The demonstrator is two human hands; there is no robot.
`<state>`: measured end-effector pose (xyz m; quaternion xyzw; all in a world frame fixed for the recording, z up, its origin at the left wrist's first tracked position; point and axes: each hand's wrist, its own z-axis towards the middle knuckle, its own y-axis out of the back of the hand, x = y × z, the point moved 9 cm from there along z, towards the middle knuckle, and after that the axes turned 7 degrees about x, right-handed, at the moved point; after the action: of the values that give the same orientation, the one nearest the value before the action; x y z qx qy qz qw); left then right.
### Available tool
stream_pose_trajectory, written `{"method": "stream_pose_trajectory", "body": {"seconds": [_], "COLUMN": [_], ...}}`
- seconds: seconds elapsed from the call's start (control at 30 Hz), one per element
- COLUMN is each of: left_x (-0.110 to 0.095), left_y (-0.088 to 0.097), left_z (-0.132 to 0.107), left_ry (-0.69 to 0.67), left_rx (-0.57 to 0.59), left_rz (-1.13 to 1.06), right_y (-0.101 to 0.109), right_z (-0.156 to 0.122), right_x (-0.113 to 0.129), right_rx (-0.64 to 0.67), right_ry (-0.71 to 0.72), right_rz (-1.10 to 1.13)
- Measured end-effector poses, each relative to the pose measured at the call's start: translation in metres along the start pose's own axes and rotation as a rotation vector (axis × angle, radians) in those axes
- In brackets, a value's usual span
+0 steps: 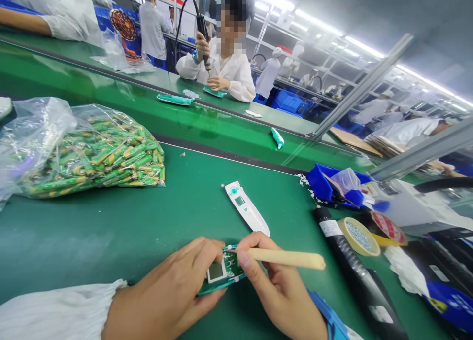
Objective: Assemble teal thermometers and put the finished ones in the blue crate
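My left hand (173, 281) is closed around a teal device housing (209, 289), fingers along its far edge and thumb beneath the near one. Inside the housing sit a green circuit board (232, 265) and a small grey display (216, 271) with a white frame. A pale beige stick-shaped tool (288, 257) is pinched in my right hand (275, 281); its working end is at the board, mostly covered by my fingers. Just beyond both hands lies a white handheld thermometer shell (247, 209) with a small window and teal markings.
A clear bag of green batteries (99, 153) lies at left. On the right are a black electric screwdriver (354, 271), a tub of screws (358, 236) and a blue bin (332, 185). A teal-and-white device (277, 138) rests on the conveyor (229, 128). A co-worker (232, 59) sits opposite.
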<state>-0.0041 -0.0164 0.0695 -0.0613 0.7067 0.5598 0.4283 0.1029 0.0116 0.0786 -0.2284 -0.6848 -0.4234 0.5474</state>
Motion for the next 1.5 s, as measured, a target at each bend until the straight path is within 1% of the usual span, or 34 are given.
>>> {"method": "stream_pose_trajectory", "body": {"seconds": [0.17, 0.3, 0.53, 0.63, 0.8, 0.87, 0.93, 1.03, 1.1, 1.17, 1.23, 1.3, 1.4, 1.5], "left_x": [-0.001, 0.001, 0.003, 0.0, -0.01, -0.011, -0.01, -0.007, -0.006, -0.005, -0.004, -0.004, -0.005, -0.002], "left_y": [0.001, -0.001, -0.007, -0.008, -0.002, -0.001, -0.002, -0.002, -0.003, -0.006, -0.007, -0.006, -0.003, -0.004], "left_z": [0.0, -0.001, 0.0, 0.0, -0.001, 0.0, 0.0, 0.0, 0.0, -0.001, -0.001, -0.002, -0.003, -0.002], "left_ry": [-0.004, 0.022, 0.049, 0.024, -0.067, -0.075, -0.067, -0.059, -0.062, -0.061, -0.05, -0.042, -0.039, 0.004], "left_rx": [-0.011, -0.001, 0.067, 0.067, -0.003, 0.005, 0.027, 0.031, 0.032, 0.041, 0.033, 0.014, -0.006, 0.033], "left_rz": [-0.024, -0.011, 0.024, 0.077, 0.158, 0.157, 0.131, 0.087, 0.071, 0.071, 0.089, 0.106, 0.112, 0.12], "right_y": [-0.004, -0.005, -0.006, -0.006, -0.01, -0.012, -0.012, -0.007, 0.002, 0.014, 0.024, 0.027, 0.023, 0.017], "right_z": [0.006, 0.007, 0.008, 0.008, 0.008, 0.009, 0.011, 0.012, 0.01, 0.004, -0.005, -0.016, -0.033, -0.045], "right_x": [0.002, 0.003, 0.003, 0.002, 0.007, 0.009, 0.007, 0.001, -0.003, -0.006, -0.008, -0.012, -0.021, -0.026], "right_rx": [0.002, 0.011, 0.038, 0.041, 0.04, 0.043, 0.046, 0.033, -0.004, -0.071, -0.132, -0.157, -0.164, -0.18], "right_ry": [0.007, 0.012, -0.009, -0.021, 0.012, 0.02, 0.005, -0.052, -0.075, -0.083, -0.084, -0.095, -0.147, -0.172], "right_rz": [-0.043, -0.054, -0.073, -0.108, -0.253, -0.275, -0.235, -0.057, 0.107, 0.221, 0.256, 0.253, 0.266, 0.231]}}
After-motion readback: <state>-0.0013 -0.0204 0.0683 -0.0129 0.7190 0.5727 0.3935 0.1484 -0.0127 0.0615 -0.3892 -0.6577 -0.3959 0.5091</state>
